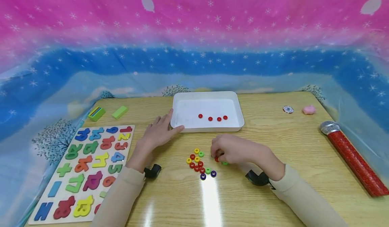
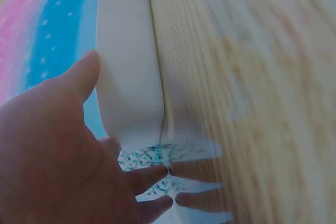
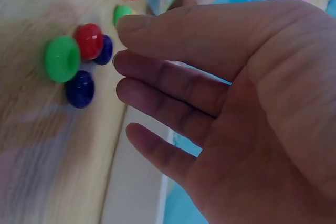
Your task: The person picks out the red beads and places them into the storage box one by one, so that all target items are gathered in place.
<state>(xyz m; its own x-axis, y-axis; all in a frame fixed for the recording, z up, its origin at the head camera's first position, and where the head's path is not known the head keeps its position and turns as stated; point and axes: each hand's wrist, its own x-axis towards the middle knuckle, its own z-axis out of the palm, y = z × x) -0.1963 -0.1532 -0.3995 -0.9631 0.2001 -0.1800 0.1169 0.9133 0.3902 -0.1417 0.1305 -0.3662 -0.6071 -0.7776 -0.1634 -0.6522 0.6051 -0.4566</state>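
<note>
A white tray (image 1: 208, 130) stands at the back middle with several red beads (image 1: 210, 118) lying inside. My left hand (image 1: 158, 131) is at its front left corner, thumb over the front rim and fingers spread along the left side. In the left wrist view the thumb touches the top edge of the tray wall (image 2: 128, 61). My right hand (image 1: 232, 149) is low over the table, right of the loose beads. Its thumb and fingers (image 3: 163, 108) point at a green bead (image 3: 62, 59), a red bead (image 3: 89, 41) and two dark blue beads (image 3: 80, 88), with nothing between them.
Several red, yellow, green and dark blue beads (image 1: 197, 168) lie in front of the tray. On the left is a number puzzle board (image 1: 68, 178), with green blocks (image 1: 120, 112) behind it. A poker chip (image 1: 288, 109), a pink figure (image 1: 309, 109) and a red microphone (image 1: 354, 157) lie right.
</note>
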